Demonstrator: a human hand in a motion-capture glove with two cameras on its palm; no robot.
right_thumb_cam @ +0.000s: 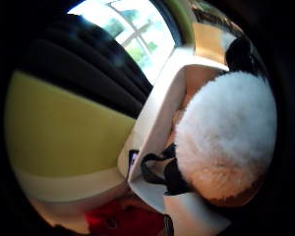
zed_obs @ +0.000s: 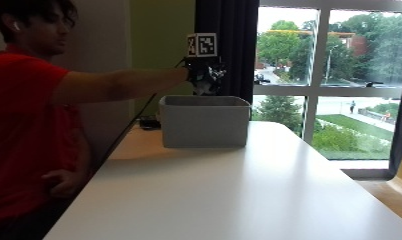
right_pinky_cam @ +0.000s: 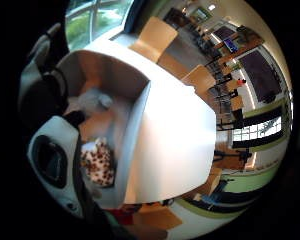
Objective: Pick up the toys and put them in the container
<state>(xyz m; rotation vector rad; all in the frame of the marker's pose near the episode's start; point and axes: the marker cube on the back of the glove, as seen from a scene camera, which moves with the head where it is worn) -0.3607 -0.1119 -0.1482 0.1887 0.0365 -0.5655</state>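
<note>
The grey container (zed_obs: 204,121) stands upright on the white table, its open top up. Inside lie a spotted brown-and-white plush toy (right_pinky_cam: 97,162) and a pale grey one (right_pinky_cam: 94,101). A fluffy white toy (right_thumb_cam: 226,132) is just above the opening.

The grip (zed_obs: 204,75) is black, and just below it the container (zed_obs: 204,121) is pale grey outside. Inside the container, under the grip, its floor looks light tan. A fluffy white toy (right_thumb_cam: 226,142) with a black part sits close against the grip's palm. Further down in the container lies a toy (right_pinky_cam: 97,162) with a cream coat patterned in brown spots, and beside it a pale grey-white toy (right_pinky_cam: 92,101). The surface (zed_obs: 254,190) beneath the container is plain white. The person's sleeve (zed_obs: 28,85), back along the arm from the grip, is red.
</note>
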